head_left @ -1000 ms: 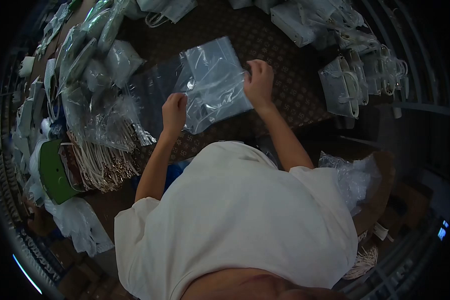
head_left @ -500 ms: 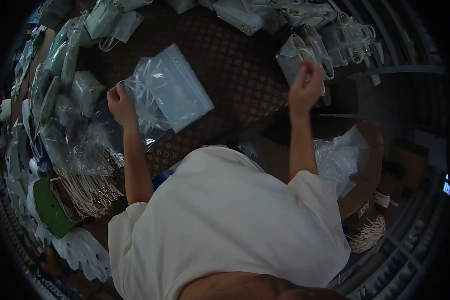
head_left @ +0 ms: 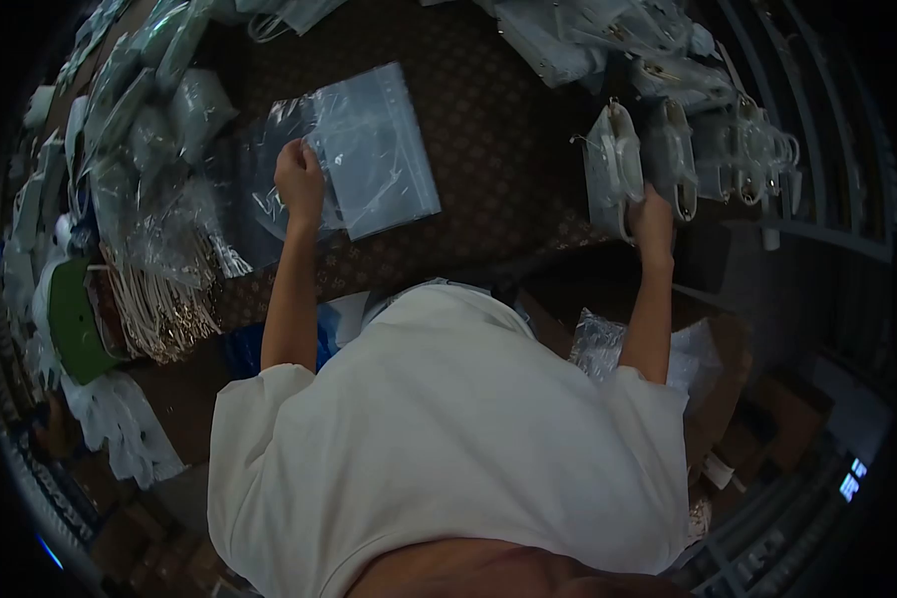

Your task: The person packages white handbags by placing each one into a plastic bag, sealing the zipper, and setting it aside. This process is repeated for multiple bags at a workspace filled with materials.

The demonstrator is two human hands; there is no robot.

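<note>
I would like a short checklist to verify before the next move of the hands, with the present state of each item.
1. Flat, clear plastic bags lying on the brown, patterned table: ok.
2. Left hand at these bags: ok.
3. Its grip on the plastic: cannot tell.
4. Right hand at a slim white handbag with metal fittings: ok.
5. Firm hold on that handbag: cannot tell.
6. Handbag beside the flat bags: not ok, table surface lies between.

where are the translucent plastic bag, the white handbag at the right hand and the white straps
Translucent plastic bag (head_left: 381, 151), head view: its flat face.
White handbag (head_left: 602, 174), head view: side panel.
White straps (head_left: 157, 294), head view: mid-bundle.
</note>
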